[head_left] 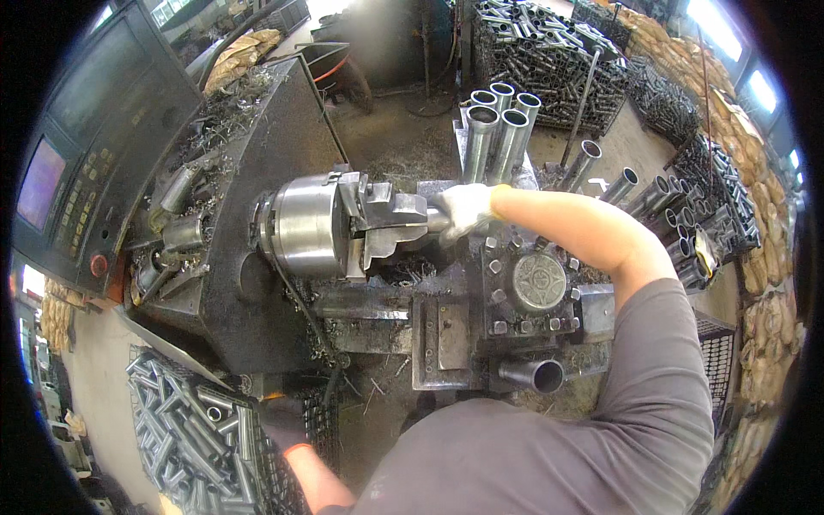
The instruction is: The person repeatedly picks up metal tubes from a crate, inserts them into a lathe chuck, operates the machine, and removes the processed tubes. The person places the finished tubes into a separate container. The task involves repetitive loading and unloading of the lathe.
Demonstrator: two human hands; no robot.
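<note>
My right hand (pixel 469 209), in a white glove, is closed round the end of a metal tube (pixel 437 221). The tube's other end sits between the stepped jaws (pixel 395 210) of a lathe chuck (pixel 307 225). Low on the left, my left hand (pixel 281 424) wears a dark glove with an orange cuff. It is beside a wire basket (pixel 323 421) piled with short metal tubes (pixel 184 425). Its fingers are lost in the dark there, so any grip is hidden.
A square tool post (pixel 537 283) with bolts stands just right of the chuck. One tube (pixel 534 374) lies below it; several stand upright (pixel 498 129) behind. The control panel (pixel 73 184) is at left. Crates of tubes (pixel 549 69) and stacked sacks (pixel 755 215) line the far right.
</note>
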